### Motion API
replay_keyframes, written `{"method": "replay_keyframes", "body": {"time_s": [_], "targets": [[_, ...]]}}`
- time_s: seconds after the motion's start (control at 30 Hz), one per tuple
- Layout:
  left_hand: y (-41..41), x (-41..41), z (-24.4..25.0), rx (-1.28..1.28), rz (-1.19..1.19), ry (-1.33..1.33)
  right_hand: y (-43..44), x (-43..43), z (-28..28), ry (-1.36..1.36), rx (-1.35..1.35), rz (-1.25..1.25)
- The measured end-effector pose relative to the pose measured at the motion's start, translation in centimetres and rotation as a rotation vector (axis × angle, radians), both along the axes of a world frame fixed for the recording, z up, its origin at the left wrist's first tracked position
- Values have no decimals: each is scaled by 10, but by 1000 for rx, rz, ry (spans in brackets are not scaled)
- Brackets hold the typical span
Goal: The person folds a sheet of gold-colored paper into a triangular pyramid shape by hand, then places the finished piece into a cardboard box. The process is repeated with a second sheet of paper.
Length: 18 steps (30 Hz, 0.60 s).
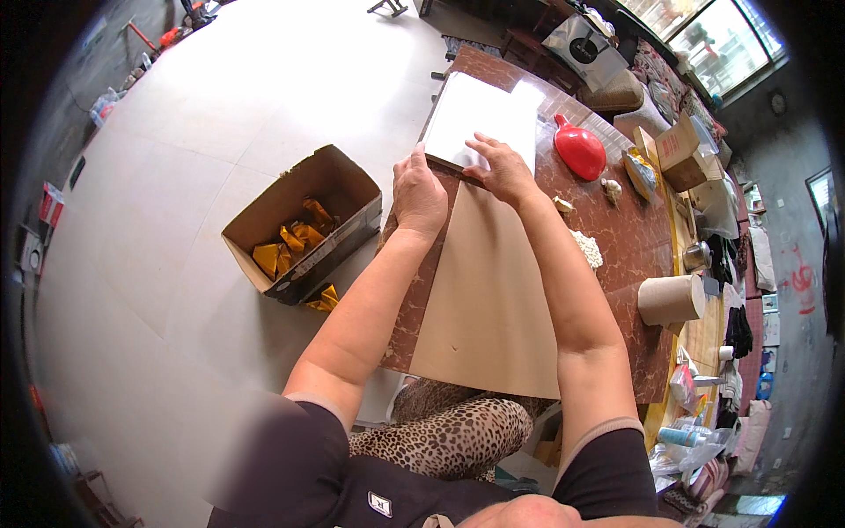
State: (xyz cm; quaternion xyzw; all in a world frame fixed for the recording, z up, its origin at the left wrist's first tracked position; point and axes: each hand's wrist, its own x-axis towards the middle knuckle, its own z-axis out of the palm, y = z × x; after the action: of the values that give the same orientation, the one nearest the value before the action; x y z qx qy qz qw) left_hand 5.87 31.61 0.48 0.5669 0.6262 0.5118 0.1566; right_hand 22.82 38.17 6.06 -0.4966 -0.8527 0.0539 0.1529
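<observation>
A stack of white sheets (pixel 485 112) lies at the far end of the brown marbled table (pixel 409 297). My left hand (pixel 420 195) touches the near left corner of the stack; whether its fingers grip the sheets cannot be told. My right hand (pixel 498 168) rests over the near edge of the stack with its fingers spread, holding nothing visible. A sheet of brown paper (pixel 492 303) lies flat between my forearms and reaches the near table edge. Right of my right hand is a red plastic ladle-like scoop (pixel 581 148), bowl side up.
An open cardboard box (pixel 323 244) with crumpled golden wrappers (pixel 297 241) stands left of the table. On the right side of the table are garlic (pixel 612 191), a pile of small white pieces (pixel 586 249) and a brown paper roll (pixel 670 300). A wooden bench holds clutter beyond.
</observation>
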Motion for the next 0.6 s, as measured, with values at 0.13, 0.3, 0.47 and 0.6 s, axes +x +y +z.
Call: {"method": "replay_keyframes", "body": {"time_s": [0.13,0.3,0.47,0.6], "targets": [[-2,-3,2,-18,2,-9,-1,-2,11,7,-79,-4],[0,-1,1,6,10,-10,4,4,5,109,-148,22],[2,-3,-4,11,14,-4,6,4,3,187,-226,5],[3,-4,-5,-20,22,6,6,2,6,224,-241,-11]]}}
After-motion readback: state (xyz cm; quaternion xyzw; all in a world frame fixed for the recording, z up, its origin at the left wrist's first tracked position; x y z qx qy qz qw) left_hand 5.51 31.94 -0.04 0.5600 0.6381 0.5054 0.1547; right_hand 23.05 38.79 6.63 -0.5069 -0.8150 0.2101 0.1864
